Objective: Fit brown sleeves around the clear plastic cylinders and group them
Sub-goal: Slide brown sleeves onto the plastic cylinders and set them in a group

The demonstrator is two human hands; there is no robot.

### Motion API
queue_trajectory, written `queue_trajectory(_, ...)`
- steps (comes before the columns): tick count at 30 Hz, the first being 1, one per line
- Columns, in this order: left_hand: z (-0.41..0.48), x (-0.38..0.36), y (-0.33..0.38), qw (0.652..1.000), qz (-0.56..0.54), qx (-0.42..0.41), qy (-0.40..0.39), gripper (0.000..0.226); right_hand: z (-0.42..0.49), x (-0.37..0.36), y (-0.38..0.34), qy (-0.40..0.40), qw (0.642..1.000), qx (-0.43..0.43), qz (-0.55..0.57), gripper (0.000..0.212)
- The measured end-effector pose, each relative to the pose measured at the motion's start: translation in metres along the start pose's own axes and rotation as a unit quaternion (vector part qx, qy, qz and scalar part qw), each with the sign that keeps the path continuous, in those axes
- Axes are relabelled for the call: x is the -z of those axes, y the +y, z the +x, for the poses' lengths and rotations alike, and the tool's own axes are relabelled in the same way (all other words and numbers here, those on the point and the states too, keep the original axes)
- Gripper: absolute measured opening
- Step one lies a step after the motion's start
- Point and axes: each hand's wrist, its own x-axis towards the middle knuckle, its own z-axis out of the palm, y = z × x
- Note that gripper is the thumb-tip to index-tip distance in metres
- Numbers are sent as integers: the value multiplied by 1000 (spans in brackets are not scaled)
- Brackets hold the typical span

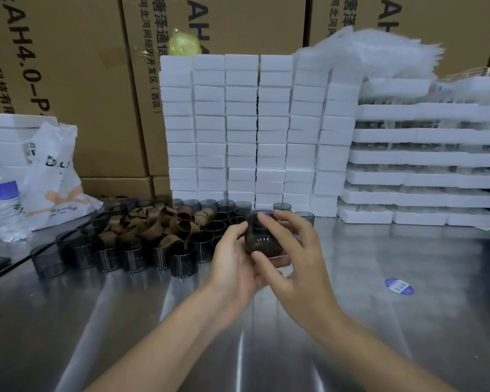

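both hands clasp one clear cylinder (262,239) above the steel table (379,321): left hand (232,258) curls round its near side, right hand (297,258) pinches it between thumb and fingertips (brown shows at its base). loose brown sleeves (159,222) and grouped cylinders (181,257) sit just to its left.

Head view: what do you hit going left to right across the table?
water bottle → white plastic bag → pile of brown sleeves → held cylinder → blue sticker
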Motion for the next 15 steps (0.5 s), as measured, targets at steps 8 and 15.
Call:
queue_trajectory(8,10,3,-20,991,-90,-23,100,86,-1,-2,-8,-39,998,46,11,25)
queue_trajectory(15,8,7,-22,964,215,-145,64,42,10,0,-15,9,959,-183,218,38)
